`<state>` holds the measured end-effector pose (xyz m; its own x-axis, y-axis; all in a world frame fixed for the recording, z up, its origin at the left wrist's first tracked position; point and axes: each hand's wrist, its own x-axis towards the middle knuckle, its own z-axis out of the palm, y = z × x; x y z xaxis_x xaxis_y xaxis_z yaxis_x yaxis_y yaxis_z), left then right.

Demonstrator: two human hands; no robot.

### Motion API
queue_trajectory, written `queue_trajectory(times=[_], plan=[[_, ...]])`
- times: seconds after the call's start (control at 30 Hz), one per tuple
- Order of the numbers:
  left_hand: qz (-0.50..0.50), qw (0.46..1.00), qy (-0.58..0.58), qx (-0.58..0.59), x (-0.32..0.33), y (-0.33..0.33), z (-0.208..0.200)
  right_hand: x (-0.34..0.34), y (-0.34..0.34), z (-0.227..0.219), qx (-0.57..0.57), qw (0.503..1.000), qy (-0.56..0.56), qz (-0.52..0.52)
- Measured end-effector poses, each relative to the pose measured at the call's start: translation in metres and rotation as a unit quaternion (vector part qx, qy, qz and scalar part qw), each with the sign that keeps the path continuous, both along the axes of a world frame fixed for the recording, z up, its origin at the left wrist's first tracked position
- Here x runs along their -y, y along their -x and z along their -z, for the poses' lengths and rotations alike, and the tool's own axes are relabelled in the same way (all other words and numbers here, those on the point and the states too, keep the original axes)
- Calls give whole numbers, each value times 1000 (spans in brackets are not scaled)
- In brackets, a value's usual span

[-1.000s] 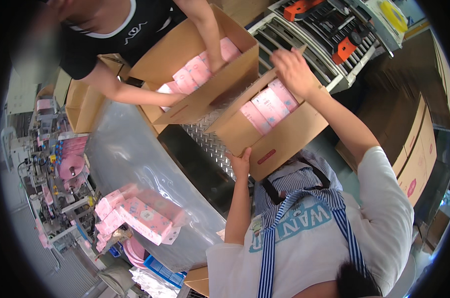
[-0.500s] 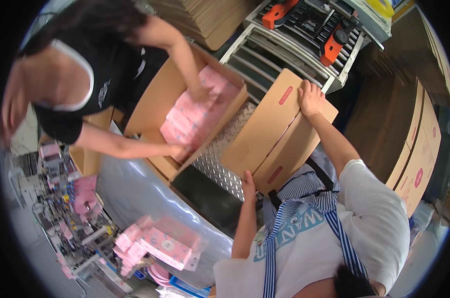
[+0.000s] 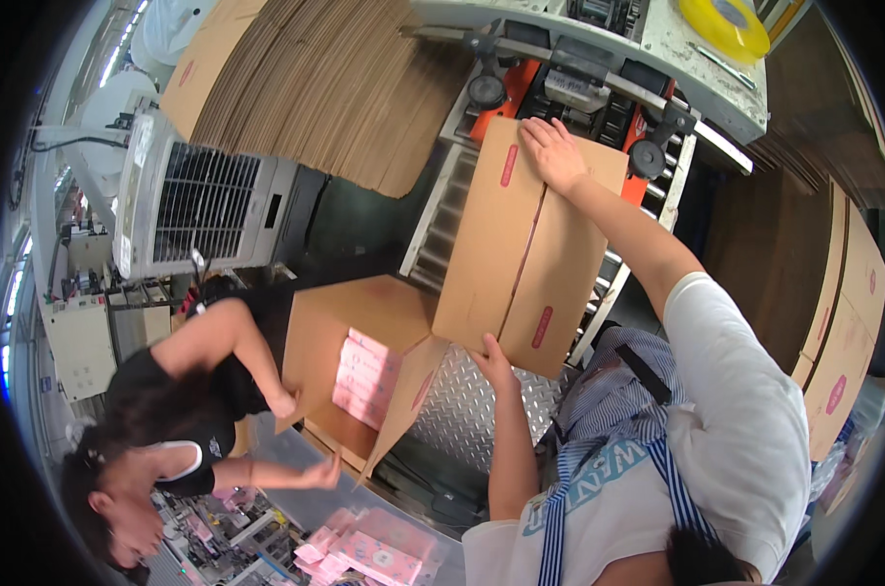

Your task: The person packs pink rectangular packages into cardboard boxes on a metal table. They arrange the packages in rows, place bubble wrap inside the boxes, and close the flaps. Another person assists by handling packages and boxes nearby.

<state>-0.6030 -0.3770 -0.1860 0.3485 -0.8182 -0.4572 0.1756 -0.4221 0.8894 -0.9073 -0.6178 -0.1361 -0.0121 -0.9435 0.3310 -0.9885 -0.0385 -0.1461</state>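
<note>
A closed brown cardboard box (image 3: 506,249) lies on the roller conveyor, its two top flaps meeting at a seam. My left hand (image 3: 493,361) grips its near edge, thumb on top and the other fingers mostly hidden below. On the far end of the lid rests my right hand (image 3: 557,156), palm down, its fingers stretched toward the edge. The far end of the box lies close to the black wheels and orange guides (image 3: 501,98) of a machine.
At left, a co-worker's hands (image 3: 311,439) are at an open box (image 3: 350,308) holding pink packs (image 3: 366,376). Diamond-plate metal (image 3: 467,410) lies between us. Flat cardboard (image 3: 316,93) is stacked at the back; more boxes (image 3: 843,322) stand right. Yellow tape (image 3: 726,27) lies on the machine.
Both my hands have moved the closed box farther away, onto the rollers and up to the machine's guides. The co-worker's hands have come out from the pink packs. My view has shifted.
</note>
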Motion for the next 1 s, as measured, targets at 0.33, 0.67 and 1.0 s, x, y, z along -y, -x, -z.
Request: queue_trajectory(times=[0.33,0.67,1.0], plan=[[71,997,18,-22,108,88,-22,-15,52,8,72,996,11,-46],[174,985,18,11,162,159,-44,-148,-5,-15,60,974,-132,-176],[609,714,-189,289,-118,7,115,-108,35,-10,92,986,-136,14]])
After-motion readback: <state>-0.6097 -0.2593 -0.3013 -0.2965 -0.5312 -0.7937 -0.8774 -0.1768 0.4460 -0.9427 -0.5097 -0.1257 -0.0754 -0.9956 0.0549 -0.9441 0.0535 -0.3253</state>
